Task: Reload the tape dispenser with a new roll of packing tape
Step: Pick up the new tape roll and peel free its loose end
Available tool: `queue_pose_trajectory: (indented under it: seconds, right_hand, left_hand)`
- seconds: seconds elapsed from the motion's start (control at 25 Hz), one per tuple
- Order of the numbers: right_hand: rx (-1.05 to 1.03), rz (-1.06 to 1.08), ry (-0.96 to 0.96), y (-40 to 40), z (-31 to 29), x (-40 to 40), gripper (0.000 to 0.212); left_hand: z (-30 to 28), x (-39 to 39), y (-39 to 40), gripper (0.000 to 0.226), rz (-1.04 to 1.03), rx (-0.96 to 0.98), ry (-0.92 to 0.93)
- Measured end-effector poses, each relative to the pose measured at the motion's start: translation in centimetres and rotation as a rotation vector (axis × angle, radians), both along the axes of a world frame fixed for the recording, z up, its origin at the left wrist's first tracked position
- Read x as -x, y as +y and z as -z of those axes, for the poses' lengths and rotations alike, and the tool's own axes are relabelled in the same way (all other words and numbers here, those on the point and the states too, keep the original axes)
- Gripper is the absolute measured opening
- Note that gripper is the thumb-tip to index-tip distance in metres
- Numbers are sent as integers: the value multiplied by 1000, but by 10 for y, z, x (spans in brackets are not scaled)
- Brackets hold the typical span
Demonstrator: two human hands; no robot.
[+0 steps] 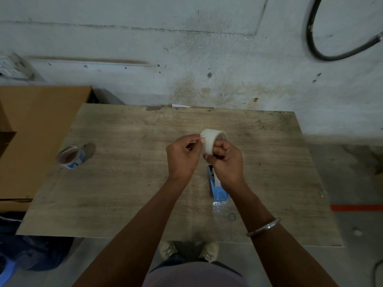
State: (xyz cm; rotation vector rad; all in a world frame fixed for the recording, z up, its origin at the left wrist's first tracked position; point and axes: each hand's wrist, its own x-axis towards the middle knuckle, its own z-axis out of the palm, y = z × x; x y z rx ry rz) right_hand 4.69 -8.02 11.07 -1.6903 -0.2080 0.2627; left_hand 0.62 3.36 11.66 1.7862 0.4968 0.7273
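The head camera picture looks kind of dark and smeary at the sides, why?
In the head view the light is dim and bluish, the left and right edges smear with motion blur, and the wide lens bends the table edges; the tape roll between the left hand and right hand stays fairly sharp.

The bench [128,183] is matt, grainy wood, scuffed at its far edge. Above it, the roll of packing tape [208,141] looks translucent, milky plastic. Left of the bench sits matt brown cardboard [39,129]. Behind it, the wall [186,48] is rough, stained concrete. The bangle [264,227] is shiny metal.
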Motion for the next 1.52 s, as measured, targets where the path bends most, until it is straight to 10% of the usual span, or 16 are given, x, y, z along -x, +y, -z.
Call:
queue_pose_trajectory:
  seconds: [0.72, 1.08, 1.52]
  right_hand:
    - [-167, 37, 119, -5, 1, 0, 36]
    - [15, -28, 63, -4, -2, -3, 19]
    - [-45, -55, 75, -11, -3, -5, 25]
  left_hand:
    - [4, 0, 7, 6, -13, 358, 90]
    - [4, 5, 13, 4, 74, 7, 158]
    - [-7, 6, 24, 5, 167, 604, 176]
